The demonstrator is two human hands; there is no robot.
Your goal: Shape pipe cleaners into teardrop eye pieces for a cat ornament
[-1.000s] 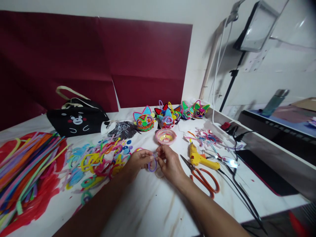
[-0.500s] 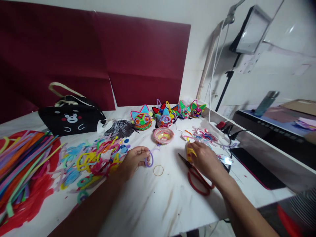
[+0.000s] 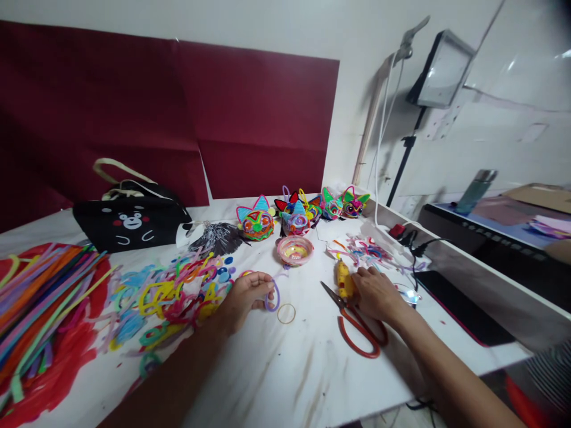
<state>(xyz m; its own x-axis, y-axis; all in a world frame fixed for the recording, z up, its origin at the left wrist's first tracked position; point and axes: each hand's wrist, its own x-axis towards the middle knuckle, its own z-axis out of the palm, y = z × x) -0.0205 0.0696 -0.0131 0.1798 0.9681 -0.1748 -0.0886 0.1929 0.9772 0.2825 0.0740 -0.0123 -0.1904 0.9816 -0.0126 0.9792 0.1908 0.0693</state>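
Note:
Between the thumb and fingers of my left hand point(image 3: 252, 295) is a purple pipe cleaner point(image 3: 273, 297) bent into a loop. A thin gold-coloured ring point(image 3: 286, 313) lies on the table just right of it. My right hand point(image 3: 376, 292) is closed at the handle side of a yellow glue gun point(image 3: 342, 279), whose tip points away from me; the fingertips are partly hidden. Red-handled scissors point(image 3: 357, 333) lie beside and partly beneath that hand, blades toward the upper left. A small pink and yellow bowl point(image 3: 294, 251) sits beyond both hands.
Colourful cat-face ornaments point(image 3: 257, 221) stand along the back. At left are pipe cleaner pieces point(image 3: 156, 297), long pipe cleaners point(image 3: 40, 297) on red plastic, and a black bag point(image 3: 134, 226). Scraps point(image 3: 368, 249), a dark flat device point(image 3: 464, 309) and cables point(image 3: 417, 246) occupy the right.
My right hand has shifted right, off the top of the glue gun, so more of its yellow body shows. My left hand still holds the purple loop. The view has tilted slightly.

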